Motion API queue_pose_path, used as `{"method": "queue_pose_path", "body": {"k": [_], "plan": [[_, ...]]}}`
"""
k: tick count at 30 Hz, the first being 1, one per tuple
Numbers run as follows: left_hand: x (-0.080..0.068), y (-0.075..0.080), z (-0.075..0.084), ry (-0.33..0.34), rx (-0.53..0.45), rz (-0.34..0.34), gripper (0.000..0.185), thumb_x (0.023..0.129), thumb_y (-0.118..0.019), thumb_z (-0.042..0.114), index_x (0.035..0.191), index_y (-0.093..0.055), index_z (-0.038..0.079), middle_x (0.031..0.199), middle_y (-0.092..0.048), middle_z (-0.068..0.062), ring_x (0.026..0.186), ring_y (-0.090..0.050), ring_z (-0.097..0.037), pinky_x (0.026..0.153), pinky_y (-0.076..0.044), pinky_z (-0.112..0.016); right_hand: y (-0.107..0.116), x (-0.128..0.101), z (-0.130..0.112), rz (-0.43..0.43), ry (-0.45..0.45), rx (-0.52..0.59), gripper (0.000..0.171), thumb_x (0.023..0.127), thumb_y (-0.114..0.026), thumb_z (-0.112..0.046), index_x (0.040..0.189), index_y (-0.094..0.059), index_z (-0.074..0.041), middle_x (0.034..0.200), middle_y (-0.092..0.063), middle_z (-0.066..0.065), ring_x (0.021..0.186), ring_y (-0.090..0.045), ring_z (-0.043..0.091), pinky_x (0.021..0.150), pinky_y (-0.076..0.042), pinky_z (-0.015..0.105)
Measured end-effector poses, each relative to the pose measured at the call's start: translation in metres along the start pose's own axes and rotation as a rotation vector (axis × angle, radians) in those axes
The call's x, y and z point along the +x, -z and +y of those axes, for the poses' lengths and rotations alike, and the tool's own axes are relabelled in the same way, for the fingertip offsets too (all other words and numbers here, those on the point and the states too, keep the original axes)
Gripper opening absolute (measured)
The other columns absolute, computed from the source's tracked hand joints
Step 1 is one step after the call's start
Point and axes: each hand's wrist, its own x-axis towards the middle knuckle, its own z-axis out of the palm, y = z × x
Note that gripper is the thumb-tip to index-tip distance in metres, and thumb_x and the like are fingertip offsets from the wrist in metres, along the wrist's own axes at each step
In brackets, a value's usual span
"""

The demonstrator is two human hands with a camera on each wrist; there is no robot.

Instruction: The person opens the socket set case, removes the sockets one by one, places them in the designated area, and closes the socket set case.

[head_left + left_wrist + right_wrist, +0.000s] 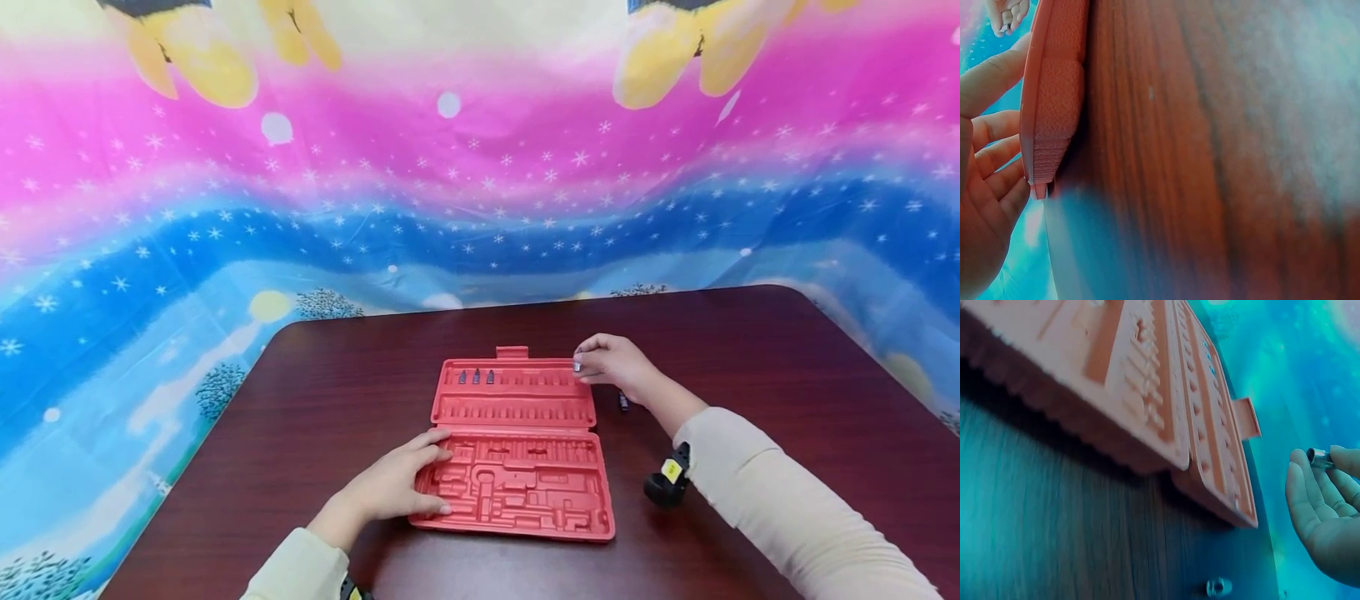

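A red plastic tool case (513, 479) lies unfolded on the table, its moulded base nearer me and its slotted lid (517, 397) farther off. Several moulded recesses in the base hold nothing. Three dark pointed bits (476, 377) stand in the lid's upper row, toward the left. My left hand (390, 483) rests on the base's left rim with fingers and thumb spread. Beside the lid's upper right corner, my right hand (613, 367) pinches a small shiny metal socket (1320, 458) between thumb and fingers, its hollow end visible in the right wrist view.
Another small metal socket (623, 402) lies on the dark reddish-brown table (697, 350) right of the lid. The lid's latch tab (512, 352) sticks out at the far side. A colourful patterned cloth (480, 167) hangs behind the table.
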Motion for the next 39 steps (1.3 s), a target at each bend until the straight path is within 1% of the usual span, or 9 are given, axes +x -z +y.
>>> {"method": "queue_pose_path", "body": {"k": [5,11,16,19,22,26,29,34,39], "plan": [[-0.001,0.002,-0.001,-0.006,0.003,0.008,0.064,0.066,-0.069,0.045,0.116,-0.054,0.009,0.135,-0.032,-0.002,0.122,-0.029,-0.021,0.093,-0.032,-0.039,0.015,-0.009,0.002,0.030,0.018,-0.037,0.026,0.087,-0.051,-0.010,0.104,-0.045,0.009,0.100,-0.053,0.023,0.085,-0.059,0.027,0.077,-0.046,0.039],[-0.001,0.001,-0.001,-0.007,0.004,0.017,0.064,0.065,-0.070,0.043,0.117,-0.054,0.008,0.135,-0.032,-0.003,0.122,-0.030,-0.022,0.093,-0.033,-0.040,0.035,-0.019,0.007,0.068,0.045,-0.104,0.031,0.087,-0.051,-0.014,0.106,-0.045,0.009,0.095,-0.057,0.017,0.087,-0.057,0.028,0.079,-0.044,0.041],[-0.001,0.001,-0.001,-0.013,-0.001,0.022,0.064,0.065,-0.071,0.041,0.116,-0.054,0.008,0.134,-0.033,-0.003,0.122,-0.030,-0.022,0.093,-0.033,-0.040,0.055,-0.030,0.013,0.091,0.047,-0.132,0.037,0.087,-0.051,-0.018,0.110,-0.043,0.010,0.097,-0.056,0.016,0.088,-0.056,0.023,0.081,-0.043,0.042],[0.000,0.001,0.000,-0.008,-0.006,0.013,0.064,0.065,-0.071,0.041,0.116,-0.054,0.008,0.135,-0.032,-0.002,0.122,-0.029,-0.021,0.093,-0.032,-0.039,0.068,-0.036,0.017,0.103,0.050,-0.130,0.036,0.086,-0.052,-0.018,0.108,-0.043,0.009,0.095,-0.057,0.014,0.085,-0.057,0.020,0.081,-0.043,0.041],[0.000,0.001,0.000,-0.006,-0.003,0.008,0.064,0.065,-0.071,0.042,0.117,-0.054,0.009,0.135,-0.032,-0.002,0.122,-0.029,-0.021,0.094,-0.031,-0.039,0.079,-0.041,0.021,0.120,0.054,-0.146,0.035,0.086,-0.053,-0.019,0.106,-0.044,0.009,0.092,-0.058,0.009,0.084,-0.057,0.017,0.080,-0.044,0.039],[0.000,0.000,0.000,-0.006,-0.009,0.006,0.064,0.065,-0.070,0.042,0.117,-0.053,0.008,0.135,-0.032,-0.002,0.123,-0.029,-0.021,0.094,-0.031,-0.039,0.093,-0.047,0.029,0.141,0.032,-0.179,0.041,0.086,-0.053,-0.023,0.109,-0.043,0.010,0.093,-0.057,0.006,0.083,-0.057,0.011,0.079,-0.045,0.038],[0.000,-0.001,-0.001,-0.014,-0.008,0.011,0.064,0.066,-0.070,0.042,0.117,-0.053,0.008,0.135,-0.032,-0.002,0.122,-0.029,-0.021,0.094,-0.031,-0.039,0.101,-0.050,0.035,0.147,0.006,-0.196,0.043,0.087,-0.052,-0.022,0.111,-0.042,0.011,0.095,-0.056,0.007,0.082,-0.057,0.009,0.079,-0.045,0.037],[0.000,0.000,-0.001,-0.023,-0.007,0.018,0.064,0.066,-0.070,0.043,0.116,-0.054,0.007,0.134,-0.033,-0.002,0.122,-0.029,-0.021,0.094,-0.031,-0.039,0.111,-0.053,0.044,0.148,-0.030,-0.245,0.039,0.087,-0.051,-0.021,0.109,-0.043,0.010,0.090,-0.057,0.005,0.081,-0.057,0.014,0.074,-0.047,0.033],[0.000,0.000,-0.002,-0.016,-0.013,0.010,0.065,0.066,-0.069,0.044,0.117,-0.053,0.007,0.135,-0.032,-0.003,0.122,-0.029,-0.022,0.094,-0.031,-0.040,0.115,-0.055,0.048,0.133,-0.055,-0.292,0.034,0.087,-0.050,-0.020,0.106,-0.045,0.009,0.089,-0.058,0.007,0.081,-0.057,0.017,0.073,-0.047,0.033]]}}
